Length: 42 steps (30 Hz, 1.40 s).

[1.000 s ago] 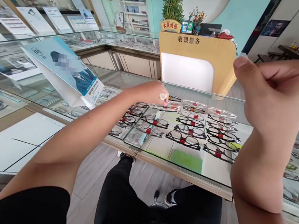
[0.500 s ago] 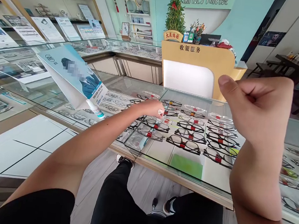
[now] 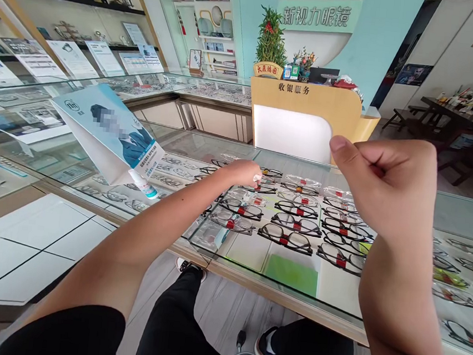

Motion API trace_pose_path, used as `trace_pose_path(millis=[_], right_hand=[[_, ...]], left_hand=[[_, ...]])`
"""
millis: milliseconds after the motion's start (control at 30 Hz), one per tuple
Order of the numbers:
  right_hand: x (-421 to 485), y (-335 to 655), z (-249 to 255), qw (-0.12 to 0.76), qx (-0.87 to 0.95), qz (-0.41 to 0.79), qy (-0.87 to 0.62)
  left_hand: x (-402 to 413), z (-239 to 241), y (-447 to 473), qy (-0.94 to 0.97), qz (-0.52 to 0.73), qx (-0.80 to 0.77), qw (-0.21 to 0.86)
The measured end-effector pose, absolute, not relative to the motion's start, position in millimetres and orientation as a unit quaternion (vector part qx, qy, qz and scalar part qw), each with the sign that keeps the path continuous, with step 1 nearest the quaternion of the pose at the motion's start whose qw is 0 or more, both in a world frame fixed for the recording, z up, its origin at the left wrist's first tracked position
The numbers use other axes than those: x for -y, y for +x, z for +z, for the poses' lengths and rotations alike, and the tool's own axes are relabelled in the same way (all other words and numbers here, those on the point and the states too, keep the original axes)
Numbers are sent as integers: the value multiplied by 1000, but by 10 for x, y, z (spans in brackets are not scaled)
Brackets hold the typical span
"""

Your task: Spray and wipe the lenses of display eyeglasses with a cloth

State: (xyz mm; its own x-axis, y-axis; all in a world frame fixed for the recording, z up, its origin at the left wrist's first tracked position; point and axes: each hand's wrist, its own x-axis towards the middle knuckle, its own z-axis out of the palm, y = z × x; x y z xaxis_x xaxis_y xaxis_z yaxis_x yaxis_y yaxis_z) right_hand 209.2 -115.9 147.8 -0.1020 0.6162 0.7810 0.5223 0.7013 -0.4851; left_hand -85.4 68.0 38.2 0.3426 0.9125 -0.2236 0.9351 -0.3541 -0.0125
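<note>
Head view: our left hand (image 3: 243, 172) is closed, fingers curled tight, with a small white wad (image 3: 257, 178) pinched so that only a bit of it pokes out at the fingertip side, above the far end of the glass counter (image 3: 267, 291). Our right hand (image 3: 390, 187) is raised nearer to us, fingers folded in and thumb stretched out toward the left; we cannot tell whether it has hold of anything. Rows of spectacles (image 3: 284, 241) with red tags lie beneath and in front of our left hand, seen through the glass. Our left forearm (image 3: 175, 210) crosses over the left part of the display, and our right forearm (image 3: 396, 293) covers some frames on the right. Left of us, a folded card (image 3: 127, 133) stands on the glass, a white bottle (image 3: 140, 182) just beside its near corner. A green sheet (image 3: 292, 274) lies near the front edge, and a cashier desk (image 3: 306, 103) stands beyond. The wad faces right from our grip, its long axis too small to make out; the spectacles lie lengthwise from left to right, their right ends slightly closer to us.
</note>
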Motion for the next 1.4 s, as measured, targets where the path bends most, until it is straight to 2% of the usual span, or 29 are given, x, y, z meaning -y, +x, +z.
trace_pose_path(millis=[267, 433, 533, 700, 833, 1033, 1267, 1400], right_hand=[[1161, 2068, 1494, 540, 747, 64, -383], [1163, 2065, 1505, 537, 750, 76, -378], [1145, 2052, 1509, 545, 746, 86, -374], [1038, 2042, 1481, 562, 728, 103, -380], [941, 2126, 1458, 609, 686, 125, -378], [843, 2182, 1437, 668, 635, 177, -345], [694, 2069, 1394, 643, 649, 254, -317], [696, 2066, 1376, 587, 677, 307, -319]], left_hand=[[-739, 342, -726, 812, -125, -567, 56], [-663, 586, -764, 810, -123, -568, 83], [-629, 903, -779, 834, -28, -540, 111], [-380, 1480, -490, 840, 291, -416, 193], [53, 1649, -81, 783, 494, -309, 217], [354, 1520, 118, 716, 564, -276, 306], [281, 1477, 58, 685, 574, -257, 369], [278, 1456, 44, 686, 572, -251, 374]])
